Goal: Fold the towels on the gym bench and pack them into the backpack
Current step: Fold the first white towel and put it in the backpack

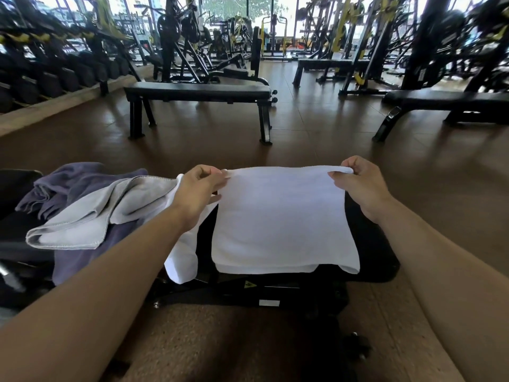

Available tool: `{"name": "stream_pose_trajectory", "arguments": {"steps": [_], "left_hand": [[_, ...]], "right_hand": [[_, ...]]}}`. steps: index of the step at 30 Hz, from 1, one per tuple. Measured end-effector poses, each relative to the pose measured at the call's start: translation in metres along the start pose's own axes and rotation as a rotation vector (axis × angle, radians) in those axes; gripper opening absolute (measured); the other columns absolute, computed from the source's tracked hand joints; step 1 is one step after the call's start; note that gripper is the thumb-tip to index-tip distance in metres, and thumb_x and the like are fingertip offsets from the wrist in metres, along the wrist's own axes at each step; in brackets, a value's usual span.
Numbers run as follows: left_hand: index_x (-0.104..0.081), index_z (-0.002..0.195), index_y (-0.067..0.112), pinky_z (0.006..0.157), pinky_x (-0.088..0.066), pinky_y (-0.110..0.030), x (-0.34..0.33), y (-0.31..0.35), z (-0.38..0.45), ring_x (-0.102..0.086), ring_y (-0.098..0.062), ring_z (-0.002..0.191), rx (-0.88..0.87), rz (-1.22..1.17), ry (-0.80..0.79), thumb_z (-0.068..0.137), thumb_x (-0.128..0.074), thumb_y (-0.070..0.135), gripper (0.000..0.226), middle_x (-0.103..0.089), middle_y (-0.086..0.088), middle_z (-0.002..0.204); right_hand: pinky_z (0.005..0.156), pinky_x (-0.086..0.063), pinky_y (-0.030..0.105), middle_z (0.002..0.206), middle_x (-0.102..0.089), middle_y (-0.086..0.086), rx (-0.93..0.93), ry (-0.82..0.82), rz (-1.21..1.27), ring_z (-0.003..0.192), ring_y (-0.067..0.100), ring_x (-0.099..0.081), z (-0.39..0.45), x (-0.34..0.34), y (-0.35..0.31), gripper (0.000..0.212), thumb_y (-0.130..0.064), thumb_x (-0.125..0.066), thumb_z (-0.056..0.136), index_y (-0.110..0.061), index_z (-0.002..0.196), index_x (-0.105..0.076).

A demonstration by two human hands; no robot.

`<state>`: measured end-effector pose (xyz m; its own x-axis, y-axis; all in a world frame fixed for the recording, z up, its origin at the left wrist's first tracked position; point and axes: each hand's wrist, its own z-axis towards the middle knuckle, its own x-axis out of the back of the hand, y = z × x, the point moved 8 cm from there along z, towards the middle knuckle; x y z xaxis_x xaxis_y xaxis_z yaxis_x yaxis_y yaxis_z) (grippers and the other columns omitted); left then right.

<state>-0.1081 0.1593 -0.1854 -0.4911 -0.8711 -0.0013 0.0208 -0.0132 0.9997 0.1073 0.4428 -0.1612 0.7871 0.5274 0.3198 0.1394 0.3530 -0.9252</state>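
Observation:
A white towel (281, 219) lies spread over the black gym bench (374, 252) in front of me. My left hand (199, 188) pinches its far left corner and my right hand (358, 183) pinches its far right corner, both corners lifted a little off the bench. A second strip of white cloth (183, 260) hangs over the bench edge under my left forearm. To the left, a grey towel (110, 213) lies crumpled on top of a purple towel (74, 183). No backpack shows in the head view.
Brown floor stretches ahead. Another black flat bench (198, 92) stands a few steps beyond, a third bench (446, 102) at the right. A dumbbell rack (55, 75) lines the left wall and weight machines fill the back.

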Motion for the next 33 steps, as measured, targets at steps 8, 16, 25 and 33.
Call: {"name": "stream_pose_trajectory", "arguments": {"steps": [8, 16, 25, 33], "left_hand": [[-0.057, 0.118, 0.021, 0.1, -0.055, -0.044, 0.001, -0.012, -0.011, -0.067, -0.021, 0.116, 0.067, 0.126, -0.157, 0.079, -0.084, 0.008, 0.05, -0.069, -0.006, 0.123], [-0.027, 0.157, 0.022, 0.112, -0.045, -0.039, -0.017, -0.021, -0.013, -0.056, -0.019, 0.13, 0.057, 0.266, -0.267, 0.087, -0.072, -0.003, 0.086, -0.044, 0.0, 0.155], [-0.032, 0.156, 0.016, 0.103, -0.054, -0.045, -0.011, -0.026, 0.0, -0.06, -0.023, 0.127, 0.062, 0.218, -0.182, 0.088, -0.071, -0.004, 0.081, -0.049, -0.001, 0.152], [0.009, 0.161, 0.029, 0.108, -0.045, -0.033, -0.025, -0.023, 0.003, -0.043, -0.019, 0.143, 0.069, 0.128, -0.265, 0.093, -0.066, -0.002, 0.106, -0.015, 0.009, 0.169]], "right_hand": [[0.081, -0.051, 0.029, 0.095, -0.071, -0.01, -0.023, 0.022, -0.198, 0.094, 0.012, -0.066, -0.01, 0.006, 0.017, 0.008, -0.03, -0.07, 0.095, -0.023, 0.091, -0.069], [0.074, -0.062, 0.039, 0.102, -0.07, 0.008, -0.157, -0.116, -0.188, 0.076, 0.018, -0.068, -0.008, -0.012, 0.036, 0.026, -0.032, -0.08, 0.086, -0.015, 0.102, -0.067], [0.058, -0.047, 0.026, 0.078, -0.071, 0.006, -0.186, -0.17, -0.328, 0.06, 0.016, -0.06, -0.003, -0.022, 0.031, 0.025, -0.038, -0.078, 0.086, -0.013, 0.088, -0.075], [0.073, -0.061, 0.036, 0.123, -0.061, 0.01, -0.419, -0.097, 0.307, 0.101, 0.034, -0.071, 0.002, -0.036, 0.042, 0.036, -0.007, -0.067, 0.096, -0.013, 0.128, -0.052]]}}
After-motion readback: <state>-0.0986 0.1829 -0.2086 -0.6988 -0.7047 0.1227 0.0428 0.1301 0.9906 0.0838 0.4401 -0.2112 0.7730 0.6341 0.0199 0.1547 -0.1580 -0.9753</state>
